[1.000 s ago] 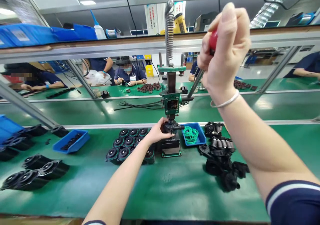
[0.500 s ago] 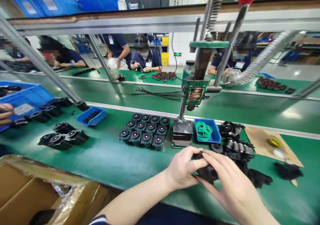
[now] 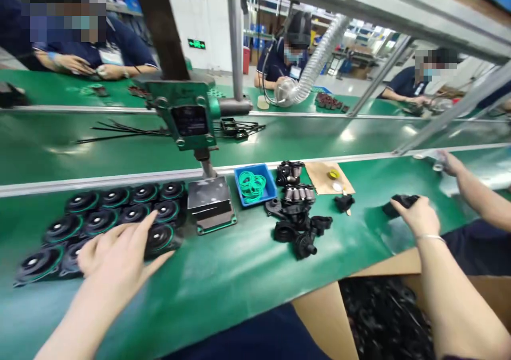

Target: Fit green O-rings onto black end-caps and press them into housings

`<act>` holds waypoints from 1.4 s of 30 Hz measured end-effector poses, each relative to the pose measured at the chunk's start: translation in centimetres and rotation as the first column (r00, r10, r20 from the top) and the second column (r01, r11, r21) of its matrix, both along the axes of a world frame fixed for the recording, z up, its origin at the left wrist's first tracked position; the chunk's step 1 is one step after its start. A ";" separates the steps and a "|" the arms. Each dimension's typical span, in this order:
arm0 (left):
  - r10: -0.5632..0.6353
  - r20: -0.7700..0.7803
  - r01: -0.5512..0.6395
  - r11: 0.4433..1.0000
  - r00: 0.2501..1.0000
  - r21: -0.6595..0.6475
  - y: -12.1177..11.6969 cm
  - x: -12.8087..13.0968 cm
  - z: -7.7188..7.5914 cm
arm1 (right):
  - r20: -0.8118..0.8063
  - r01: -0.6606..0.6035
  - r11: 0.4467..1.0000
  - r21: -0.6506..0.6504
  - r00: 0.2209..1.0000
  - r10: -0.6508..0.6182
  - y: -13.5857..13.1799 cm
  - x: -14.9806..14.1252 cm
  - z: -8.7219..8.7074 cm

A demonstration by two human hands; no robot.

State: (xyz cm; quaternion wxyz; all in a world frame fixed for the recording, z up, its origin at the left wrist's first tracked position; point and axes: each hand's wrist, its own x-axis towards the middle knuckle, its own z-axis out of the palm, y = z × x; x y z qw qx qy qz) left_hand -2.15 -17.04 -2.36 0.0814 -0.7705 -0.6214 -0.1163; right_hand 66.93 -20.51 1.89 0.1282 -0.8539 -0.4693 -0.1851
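Note:
My left hand (image 3: 120,253) hovers with fingers stretched out over the group of black round parts with green rings (image 3: 112,216) on the green mat. Nothing is in it. My right hand (image 3: 417,216) reaches far right and closes on a black part (image 3: 399,204) resting on the mat. A bracelet sits on that wrist. Between the hands stands the green hand press (image 3: 191,120) with its dark base block (image 3: 211,204).
A small blue tray of green rings (image 3: 255,185) sits beside the press. A pile of loose black parts (image 3: 297,216) lies right of it. A cardboard box of black parts (image 3: 383,317) stands below the table edge. Another person's arm (image 3: 475,189) reaches in at right.
Both hands left the part held in front of me. The left swung out over the round parts, the right carried the black part far to the right. The view turned right.

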 end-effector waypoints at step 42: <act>0.088 0.918 0.426 0.865 0.388 -0.263 -4.8 8.3 -6.1 | -0.454 -0.949 0.313 0.038 0.262 0.851 2.0 -36.5 -8.4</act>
